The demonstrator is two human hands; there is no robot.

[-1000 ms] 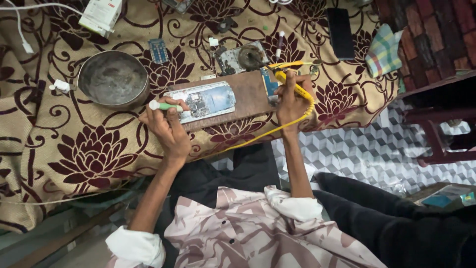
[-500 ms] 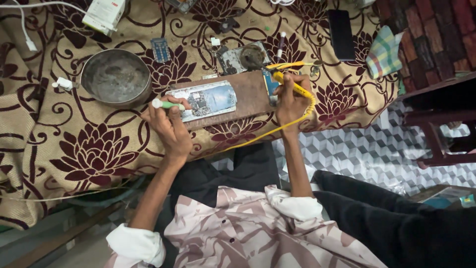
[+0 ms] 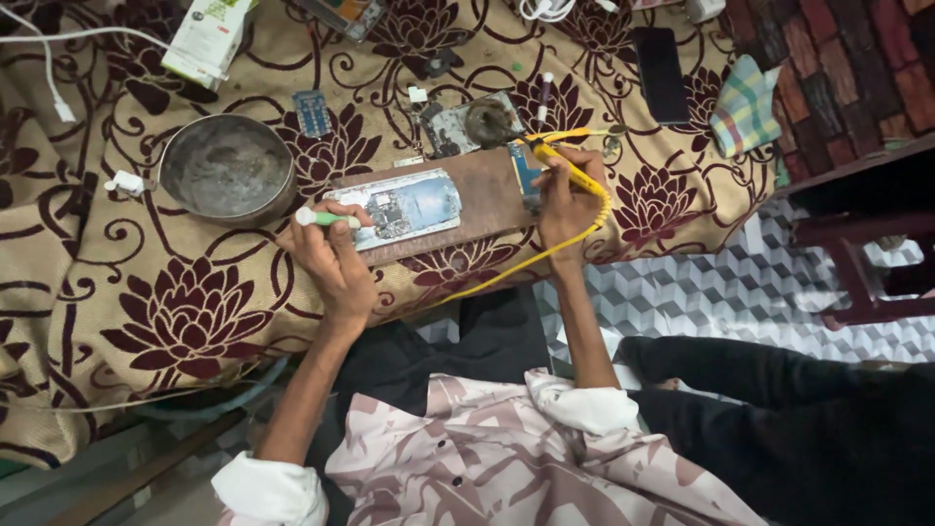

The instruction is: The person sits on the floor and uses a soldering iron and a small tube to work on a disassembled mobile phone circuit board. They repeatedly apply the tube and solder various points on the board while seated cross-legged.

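An opened phone (image 3: 404, 207) lies on a brown wooden board (image 3: 482, 190) on a floral cloth. My left hand (image 3: 326, 258) holds a small green and white tool (image 3: 326, 218) at the phone's left end. My right hand (image 3: 563, 200) grips a yellow soldering iron (image 3: 565, 168), its yellow cord (image 3: 526, 261) running down toward my lap. The iron's tip points up and right, near a small blue part (image 3: 523, 168) at the board's right edge.
A round metal bowl (image 3: 227, 168) sits left of the board. A small blue circuit board (image 3: 312, 112), a metal plate with a dark round piece (image 3: 472, 125), a white box (image 3: 206, 39), a black phone (image 3: 659, 58) and a checked cloth (image 3: 745, 102) lie around. A dark wooden stool (image 3: 867, 253) stands at right.
My right hand has shifted the soldering iron slightly, with its tip now up near the board's right corner. My left hand stays at the phone's left end.
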